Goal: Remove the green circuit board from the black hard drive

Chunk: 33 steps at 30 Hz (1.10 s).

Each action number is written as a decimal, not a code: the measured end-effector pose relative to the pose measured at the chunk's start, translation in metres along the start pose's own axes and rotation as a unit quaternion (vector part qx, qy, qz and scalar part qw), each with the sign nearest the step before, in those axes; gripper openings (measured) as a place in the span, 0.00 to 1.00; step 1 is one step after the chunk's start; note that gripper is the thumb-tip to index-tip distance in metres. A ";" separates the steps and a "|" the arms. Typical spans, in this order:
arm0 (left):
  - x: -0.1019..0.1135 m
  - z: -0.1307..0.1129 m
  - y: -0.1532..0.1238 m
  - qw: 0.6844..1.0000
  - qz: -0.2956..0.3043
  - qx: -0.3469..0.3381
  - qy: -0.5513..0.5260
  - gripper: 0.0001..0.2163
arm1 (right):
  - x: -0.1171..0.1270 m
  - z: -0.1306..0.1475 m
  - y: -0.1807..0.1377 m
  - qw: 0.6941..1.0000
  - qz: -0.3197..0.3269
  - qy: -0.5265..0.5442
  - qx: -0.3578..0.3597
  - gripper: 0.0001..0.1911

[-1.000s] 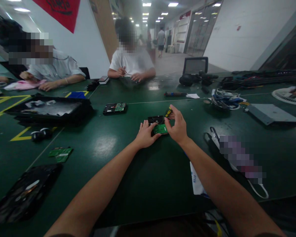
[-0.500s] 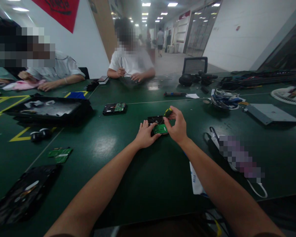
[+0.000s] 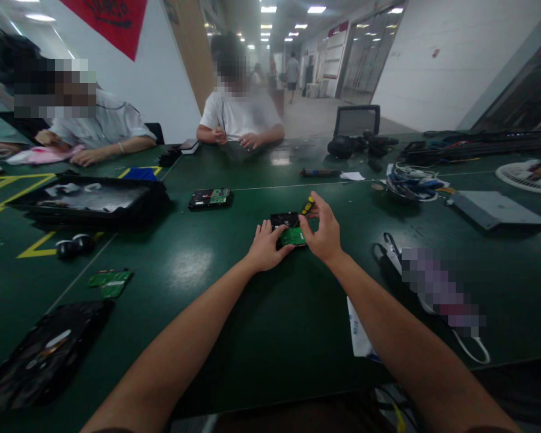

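**benchguy:** Green mat [image 3: 261, 337] nearest me, both forearms running out over it toward 12 o'clock. My left hand [image 3: 265, 245] lies flat, fingers spread, pressing on the near-left edge of the hard drive [image 3: 288, 228], which sits dead centre of the table with its green circuit board [image 3: 293, 236] facing up. My right hand [image 3: 325, 234] is at the drive's 3 o'clock side, wrist cocked up, thumb and fingers pinched round a small yellow-and-black screwdriver [image 3: 307, 205].

**solder_sam:** Which way does the drive run, and where's the tip?

**benchguy:** Long axis looks near-to-far, roughly 6 to 12. The driver handle pokes out at about 11 o'clock from my right knuckles, leaning over the drive's far-right corner. Can't tell whether the tip is actually seated in a screw, too small. Right hand is the closer one to the tool end, left is just the clamp.

**solder_sam:** Other stuff?

**benchguy:** Another drive [image 3: 210, 198] at 10 o'clock, loose boards [image 3: 110, 281] at 8, black tray [image 3: 90, 201] further left, two co-workers across the table.
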<state>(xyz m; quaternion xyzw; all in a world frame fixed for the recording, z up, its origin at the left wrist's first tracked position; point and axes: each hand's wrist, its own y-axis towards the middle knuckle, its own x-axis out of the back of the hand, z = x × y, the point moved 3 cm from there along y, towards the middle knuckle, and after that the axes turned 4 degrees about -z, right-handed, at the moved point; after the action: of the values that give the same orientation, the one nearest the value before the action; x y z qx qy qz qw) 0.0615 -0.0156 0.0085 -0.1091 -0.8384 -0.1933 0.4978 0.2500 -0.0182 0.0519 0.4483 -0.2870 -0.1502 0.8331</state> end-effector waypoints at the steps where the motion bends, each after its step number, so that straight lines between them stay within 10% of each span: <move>1: 0.000 0.000 0.000 1.000 0.000 0.000 0.000 0.32 | 0.000 0.000 0.000 1.000 0.001 0.001 -0.002 0.34; 33: -0.003 0.003 0.001 1.000 -0.003 0.001 -0.003 0.32 | -0.003 -0.003 0.000 1.000 0.000 0.017 -0.001 0.33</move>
<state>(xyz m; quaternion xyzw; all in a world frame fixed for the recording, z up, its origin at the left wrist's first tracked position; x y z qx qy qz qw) 0.0606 -0.0136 0.0048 -0.1068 -0.8405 -0.1937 0.4946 0.2494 -0.0145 0.0497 0.4497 -0.2729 -0.1430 0.8383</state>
